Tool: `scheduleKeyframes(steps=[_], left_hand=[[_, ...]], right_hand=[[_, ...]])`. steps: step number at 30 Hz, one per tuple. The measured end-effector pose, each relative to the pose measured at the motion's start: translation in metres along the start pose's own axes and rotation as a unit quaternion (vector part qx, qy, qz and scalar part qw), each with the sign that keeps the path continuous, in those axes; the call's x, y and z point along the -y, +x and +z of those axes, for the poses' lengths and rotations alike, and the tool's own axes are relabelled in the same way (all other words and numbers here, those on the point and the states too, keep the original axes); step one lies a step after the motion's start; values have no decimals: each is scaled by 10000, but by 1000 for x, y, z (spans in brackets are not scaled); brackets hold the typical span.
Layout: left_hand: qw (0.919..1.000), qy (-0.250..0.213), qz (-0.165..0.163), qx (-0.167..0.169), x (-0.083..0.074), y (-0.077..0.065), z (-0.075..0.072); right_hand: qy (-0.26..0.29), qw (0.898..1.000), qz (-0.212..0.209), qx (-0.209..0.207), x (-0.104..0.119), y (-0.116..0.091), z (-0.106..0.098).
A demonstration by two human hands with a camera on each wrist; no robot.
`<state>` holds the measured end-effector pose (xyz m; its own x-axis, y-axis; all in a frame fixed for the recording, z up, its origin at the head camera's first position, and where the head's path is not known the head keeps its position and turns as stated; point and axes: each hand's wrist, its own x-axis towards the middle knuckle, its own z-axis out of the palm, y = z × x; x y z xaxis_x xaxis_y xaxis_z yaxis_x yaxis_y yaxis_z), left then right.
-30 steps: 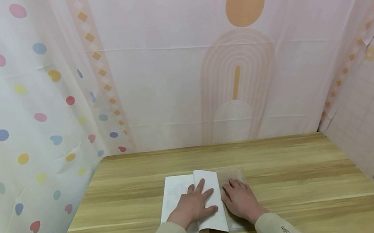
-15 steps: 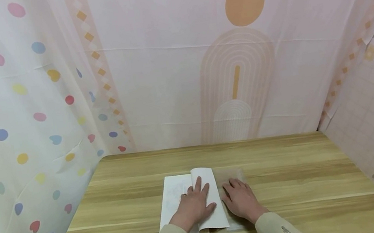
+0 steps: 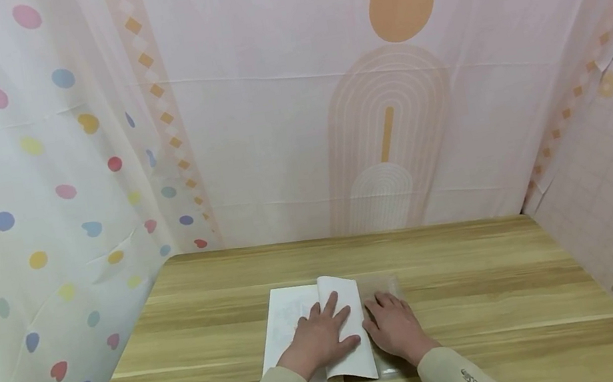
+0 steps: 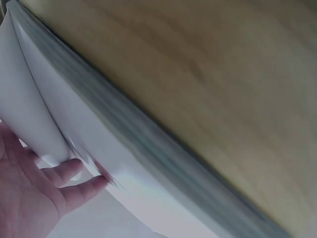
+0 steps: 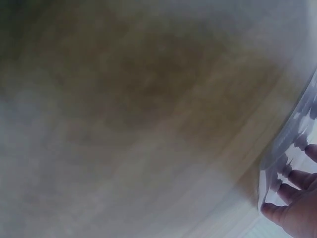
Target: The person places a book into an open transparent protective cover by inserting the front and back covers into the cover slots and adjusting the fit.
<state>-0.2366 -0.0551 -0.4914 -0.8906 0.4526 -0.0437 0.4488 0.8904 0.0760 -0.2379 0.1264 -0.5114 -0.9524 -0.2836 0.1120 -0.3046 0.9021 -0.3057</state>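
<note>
A book [image 3: 280, 314] with white pages and faint printing lies at the table's near middle. A white leaf [image 3: 340, 291] curls up along its right part. My left hand [image 3: 318, 339] rests on the book and this leaf with fingers spread. The left wrist view shows the book's thick page edge [image 4: 114, 124] and the left hand [image 4: 29, 198] with its fingertips on the white paper. A clear plastic sheet [image 3: 384, 282] extends from the book's right side. My right hand [image 3: 393, 328] lies on it, fingers slightly bent. In the right wrist view, fingertips touch the wrinkled plastic [image 5: 285, 141].
The wood-grain table [image 3: 482, 297] stretches out on both sides and behind the book. A patterned curtain [image 3: 262, 144] hangs behind the table's far edge. Further curtains hang on the left and right.
The curled leaf and the left hand's fingers shift slightly left, then back right, the leaf's right edge now close to the right hand. The right hand stays in place on the plastic.
</note>
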Motion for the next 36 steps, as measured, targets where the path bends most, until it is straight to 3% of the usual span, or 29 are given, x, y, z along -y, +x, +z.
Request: scheduleKeyframes(steps=[12,25,36], left_hand=[[9995,-277,-48,-152,-5,0,0],[9907,-1235,436,-376,18,-8,-4],[9941,-934,525,-168,17,-7,-5]], right_hand=[[-123,9997,-174,78,0,-3,-1],[-194,9995,-138,207,2,-5,-1],[-27,9994,133,333,3,-4,0]])
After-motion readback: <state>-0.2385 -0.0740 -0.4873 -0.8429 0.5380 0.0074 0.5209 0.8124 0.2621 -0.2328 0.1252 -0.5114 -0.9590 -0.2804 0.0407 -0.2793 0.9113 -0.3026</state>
